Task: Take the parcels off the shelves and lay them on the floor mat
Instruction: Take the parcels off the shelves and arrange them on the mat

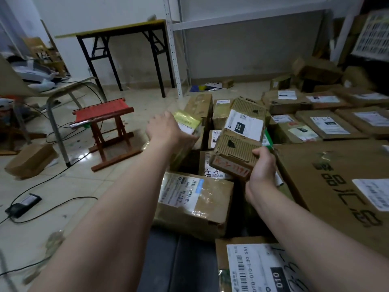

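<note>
My right hand (263, 165) grips the near end of a worn corrugated parcel (240, 133) with a white label marked 220, held tilted above the parcels on the floor. My left hand (166, 128) rests on a tape-wrapped brown parcel with a yellowish label (187, 122), fingers closed over its top. Several cardboard parcels lie packed together on the dark floor mat (168, 260): a taped box (193, 203) just below my arms, a large flat carton (336, 186) at the right, a labelled box (259, 268) at the bottom edge.
A white metal shelf frame (174, 49) stands at the back, its lower bay bare. A red folding stool (105, 131), a chair (52, 98), a black-legged table (124, 49), cables and a power brick (23, 205) occupy the tiled floor at left, with a lone box (31, 160).
</note>
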